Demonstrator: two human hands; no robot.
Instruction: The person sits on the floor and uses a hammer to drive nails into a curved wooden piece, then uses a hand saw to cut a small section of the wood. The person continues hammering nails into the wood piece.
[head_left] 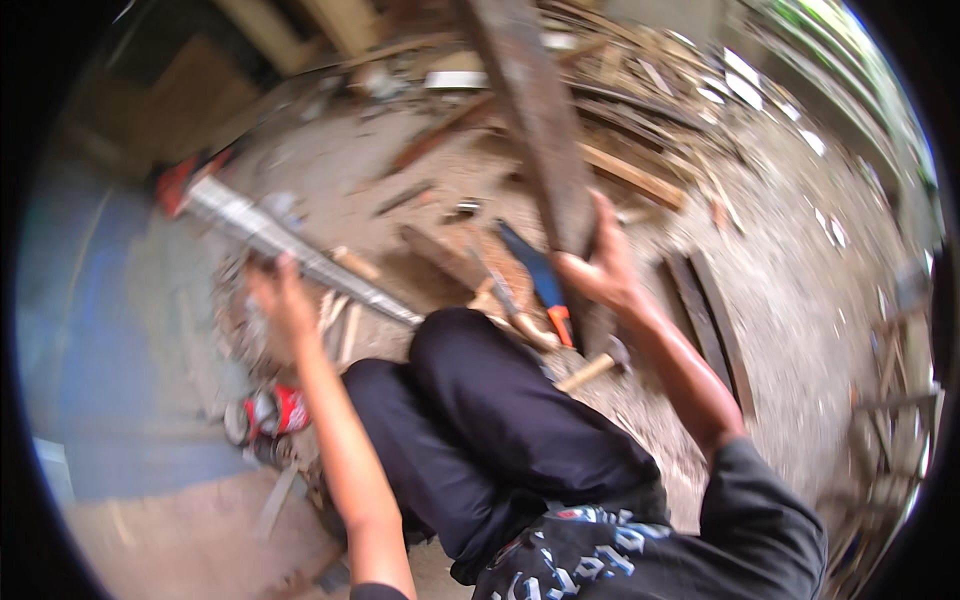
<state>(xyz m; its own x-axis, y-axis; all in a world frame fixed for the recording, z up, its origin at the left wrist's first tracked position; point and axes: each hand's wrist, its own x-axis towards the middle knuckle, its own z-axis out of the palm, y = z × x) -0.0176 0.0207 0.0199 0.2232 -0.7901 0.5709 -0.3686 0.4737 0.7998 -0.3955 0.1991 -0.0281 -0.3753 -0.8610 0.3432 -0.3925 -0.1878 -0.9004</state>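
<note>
My right hand (605, 270) is closed on the edge of a long dark wooden beam (530, 110), which stands tilted in front of my knees and runs out of view at the top. My left hand (280, 300) is smeared by motion beside a long silvery blade with a red end (290, 245), which looks like a handsaw. Whether its fingers grip the blade or only lie near it is unclear. By the beam's foot lie a dark-bladed tool with an orange handle (540, 280) and a hammer (590, 372). A thin tool with a light handle (505, 295) lies left of them.
Two dark wood strips (710, 330) lie right of my forearm. Scrap boards (630, 175) and offcuts are heaped at the back. A red and grey object (275, 412), blurred, sits left of my left forearm beside a bluish surface (110, 340).
</note>
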